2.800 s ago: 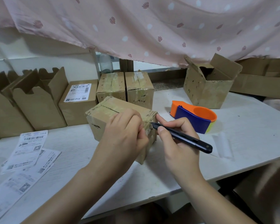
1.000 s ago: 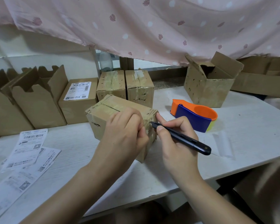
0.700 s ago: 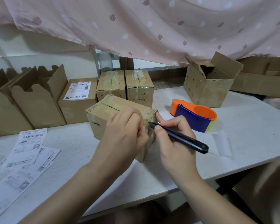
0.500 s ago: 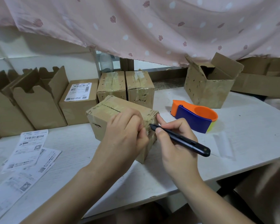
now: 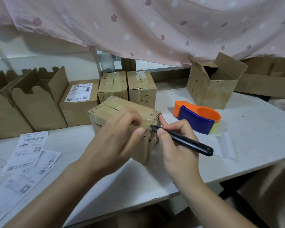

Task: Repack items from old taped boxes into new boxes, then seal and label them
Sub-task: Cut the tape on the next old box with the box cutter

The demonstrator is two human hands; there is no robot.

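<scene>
An old taped cardboard box lies in the middle of the white table. My left hand curls over its near top edge and grips it. My right hand holds a black utility knife like a pen, its tip at the box's near right top corner beside my left thumb. Two more old taped boxes stand side by side behind it. A sealed box with a shipping label stands to their left.
An orange and blue tape dispenser sits right of the box, an empty open old box behind it. Several open new boxes line the left back. Loose shipping labels lie at front left. A pink curtain hangs overhead.
Almost nothing has moved. The knife tip has stayed at the box's near right corner with only slight shifts of my right hand; my left hand keeps its grip.
</scene>
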